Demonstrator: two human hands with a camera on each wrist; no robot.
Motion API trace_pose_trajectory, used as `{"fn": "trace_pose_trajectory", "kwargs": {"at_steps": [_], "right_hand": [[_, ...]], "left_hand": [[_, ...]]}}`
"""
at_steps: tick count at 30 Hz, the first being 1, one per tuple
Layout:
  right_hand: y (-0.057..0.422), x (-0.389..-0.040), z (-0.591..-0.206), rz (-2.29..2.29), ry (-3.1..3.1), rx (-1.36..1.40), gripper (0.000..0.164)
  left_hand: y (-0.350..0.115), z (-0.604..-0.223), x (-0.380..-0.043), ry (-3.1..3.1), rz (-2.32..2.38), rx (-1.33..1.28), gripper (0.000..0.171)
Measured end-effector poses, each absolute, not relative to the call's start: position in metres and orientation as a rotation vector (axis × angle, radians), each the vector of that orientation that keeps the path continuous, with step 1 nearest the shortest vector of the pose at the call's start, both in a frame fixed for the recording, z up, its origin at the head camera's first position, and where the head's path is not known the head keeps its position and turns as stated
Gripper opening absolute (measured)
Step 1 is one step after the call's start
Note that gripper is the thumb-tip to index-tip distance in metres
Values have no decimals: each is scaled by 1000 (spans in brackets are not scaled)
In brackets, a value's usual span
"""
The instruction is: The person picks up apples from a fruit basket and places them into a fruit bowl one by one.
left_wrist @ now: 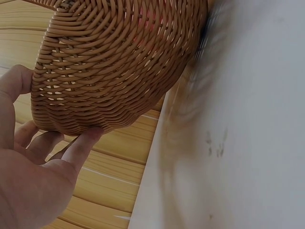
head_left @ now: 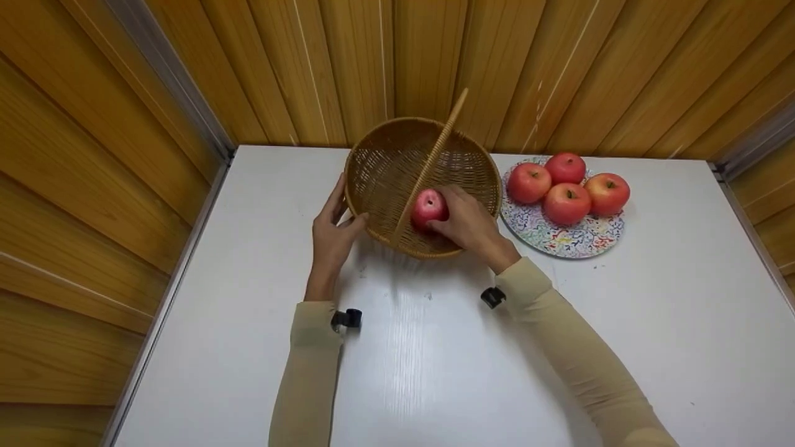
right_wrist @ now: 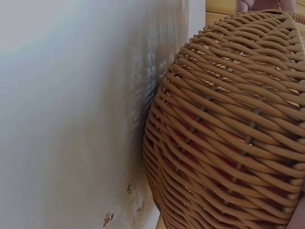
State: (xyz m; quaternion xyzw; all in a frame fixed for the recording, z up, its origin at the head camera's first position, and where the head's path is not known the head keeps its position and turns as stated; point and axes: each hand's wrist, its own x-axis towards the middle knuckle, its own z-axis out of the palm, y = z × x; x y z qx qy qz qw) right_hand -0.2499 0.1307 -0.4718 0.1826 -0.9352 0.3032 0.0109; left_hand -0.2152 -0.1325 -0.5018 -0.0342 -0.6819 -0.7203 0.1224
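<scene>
A brown wicker basket (head_left: 379,180) with an arched handle (head_left: 435,152) stands at the back of the white table. My left hand (head_left: 335,239) holds the basket's left side, its thumb at the near rim and its fingers (left_wrist: 83,145) spread along the outer wall. Inside the basket, my right hand (head_left: 469,220) grips a red apple (head_left: 428,208) just right of the handle. Red shows through the weave in the right wrist view, where the basket wall (right_wrist: 228,105) hides most of that hand.
Right of the basket, close to its rim, a round plate with a colourful speckled pattern (head_left: 546,239) bears several red apples (head_left: 566,203). Wood-patterned panels (head_left: 428,56) rise behind the white table (head_left: 404,347) and along its sides.
</scene>
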Motion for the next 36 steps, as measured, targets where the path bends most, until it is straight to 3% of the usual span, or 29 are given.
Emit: {"fn": "trace_pose_trajectory", "kwargs": {"at_steps": [20, 36], "right_hand": [[136, -249, -469, 1127, -2607, 628, 72], [148, -237, -463, 1223, -2566, 521, 75]], "left_hand": [[-135, -504, -215, -1983, -2116, -109, 81], [-136, -506, -216, -2019, -2066, -110, 81]]}}
